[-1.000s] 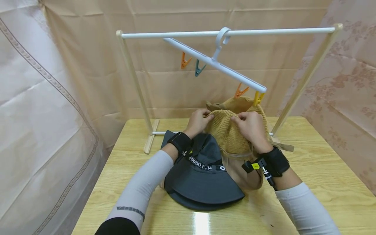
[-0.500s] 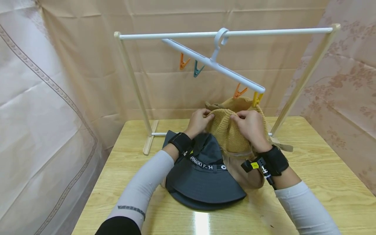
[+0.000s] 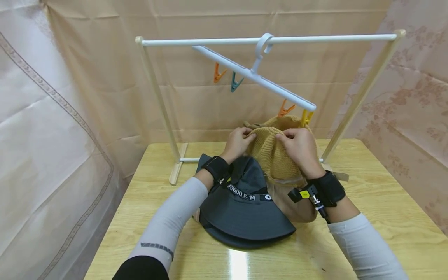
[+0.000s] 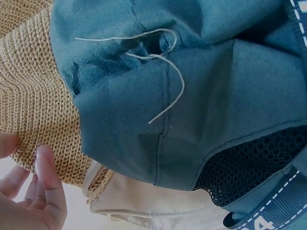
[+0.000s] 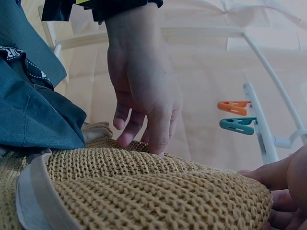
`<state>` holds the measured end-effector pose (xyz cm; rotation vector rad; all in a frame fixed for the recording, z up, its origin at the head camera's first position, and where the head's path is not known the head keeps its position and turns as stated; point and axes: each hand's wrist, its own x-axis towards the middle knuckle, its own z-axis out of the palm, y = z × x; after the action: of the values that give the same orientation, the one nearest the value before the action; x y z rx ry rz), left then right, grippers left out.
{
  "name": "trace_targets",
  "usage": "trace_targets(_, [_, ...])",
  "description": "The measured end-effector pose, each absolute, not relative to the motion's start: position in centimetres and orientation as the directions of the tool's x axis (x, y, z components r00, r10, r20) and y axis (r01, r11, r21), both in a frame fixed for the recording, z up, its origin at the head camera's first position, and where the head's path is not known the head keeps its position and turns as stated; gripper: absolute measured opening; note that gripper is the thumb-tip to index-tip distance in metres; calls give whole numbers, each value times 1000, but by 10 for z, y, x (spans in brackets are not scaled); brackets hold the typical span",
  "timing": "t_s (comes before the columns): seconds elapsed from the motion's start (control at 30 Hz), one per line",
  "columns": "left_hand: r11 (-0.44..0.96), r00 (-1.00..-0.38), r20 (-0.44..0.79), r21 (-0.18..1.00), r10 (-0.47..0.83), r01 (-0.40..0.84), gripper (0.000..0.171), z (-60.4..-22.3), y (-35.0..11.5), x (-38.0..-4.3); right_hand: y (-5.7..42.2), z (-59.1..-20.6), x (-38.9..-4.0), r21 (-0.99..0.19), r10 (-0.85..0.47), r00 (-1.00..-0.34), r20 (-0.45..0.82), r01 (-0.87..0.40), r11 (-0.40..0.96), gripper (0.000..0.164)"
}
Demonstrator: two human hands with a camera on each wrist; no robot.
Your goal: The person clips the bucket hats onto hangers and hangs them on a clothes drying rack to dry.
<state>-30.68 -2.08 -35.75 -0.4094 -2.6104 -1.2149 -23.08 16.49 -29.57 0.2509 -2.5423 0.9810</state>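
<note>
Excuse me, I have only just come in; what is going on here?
A person is pinching the edge of a tan knitted hat with both the left hand and the right hand. A yellow clip at the near end of the hanger appears to hold its rim. The hanger hooks over the rack's white bar. A dark hat sits nearer the person.

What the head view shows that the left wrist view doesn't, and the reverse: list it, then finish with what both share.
Only the head view: the right hand, the white hanger with its clips, and the rack it hangs from.

Only the left wrist view: a loose pale thread on the dark hat.

Both: the left hand at the edge of the tan knitted hat, the dark hat, and part of its white-lettered band.
</note>
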Motion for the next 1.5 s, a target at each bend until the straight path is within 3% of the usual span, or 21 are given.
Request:
trace_targets(0.7, [640, -925, 346, 677, 158, 363, 30, -345, -17, -306, 166, -292, -238, -667, 37, -924, 381, -247, 703, 29])
trace_targets(1.13, [565, -918, 359, 729, 166, 387, 28, -327, -6, -308, 172, -294, -240, -656, 49, -910, 413, -259, 709, 27])
trace_targets(1.5, [618, -889, 411, 650, 203, 442, 31, -302, 4, -313, 173, -297, -241, -654, 50, -905, 423, -267, 708, 27])
